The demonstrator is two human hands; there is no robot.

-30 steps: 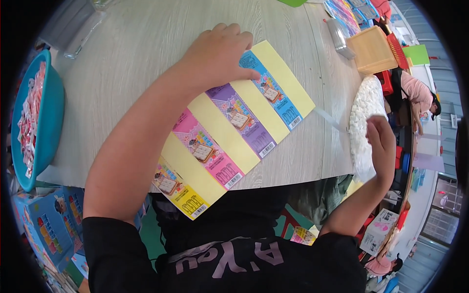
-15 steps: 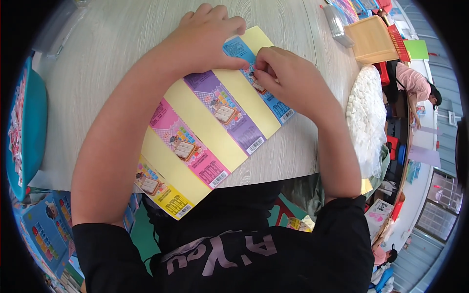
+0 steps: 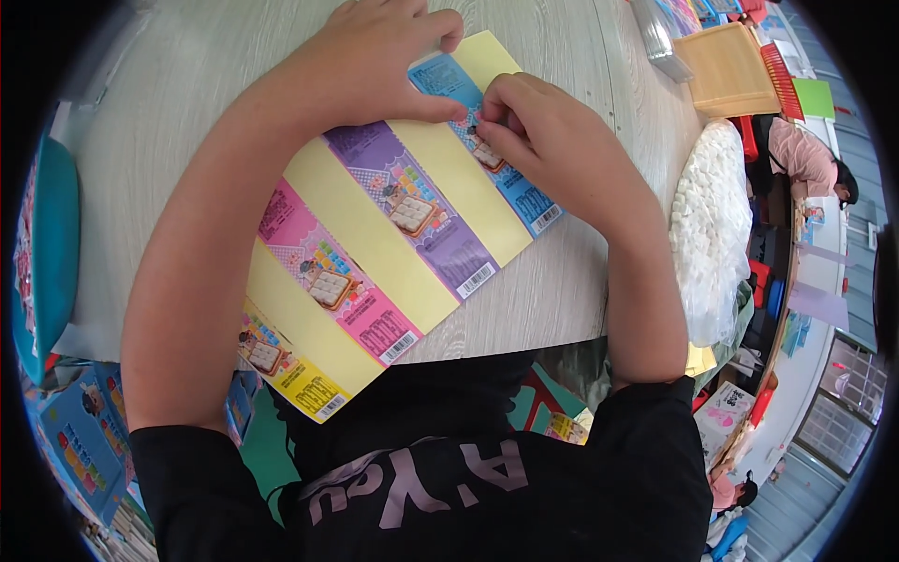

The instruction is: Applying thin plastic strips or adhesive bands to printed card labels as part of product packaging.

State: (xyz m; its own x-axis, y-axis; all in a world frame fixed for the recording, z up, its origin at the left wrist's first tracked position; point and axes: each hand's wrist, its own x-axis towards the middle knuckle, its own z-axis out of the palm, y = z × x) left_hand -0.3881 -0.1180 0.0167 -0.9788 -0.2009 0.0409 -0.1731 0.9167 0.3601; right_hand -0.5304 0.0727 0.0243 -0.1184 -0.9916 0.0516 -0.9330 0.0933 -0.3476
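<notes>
A pale yellow backing sheet (image 3: 365, 245) lies tilted on the table, its lower left corner jutting past the near edge. Yellow (image 3: 316, 384), pink (image 3: 375, 323), purple (image 3: 448, 239) and blue (image 3: 529, 199) printed stickers run across it in strips. My left hand (image 3: 389, 66) is open over the sheet's far edge, fingers bent and apart, thumb resting by the blue sticker. At that sticker's upper middle, my right hand (image 3: 524, 122) is closed in a pinch. Its curled fingers hide whatever is between the tips; a small pink bit shows beside them.
On the left stands a teal basin (image 3: 61, 244) of small wrapped pieces. A clear bag of white pieces (image 3: 707, 234) sits at the table's right edge, with a wooden tray (image 3: 726, 70) beyond. Blue printed boxes (image 3: 80, 440) stand below left. Another person (image 3: 801, 155) works far right.
The sheet and my left hand have shifted slightly left and away from me in the view. My right hand stays pinched at the blue sticker, moved a little the same way.
</notes>
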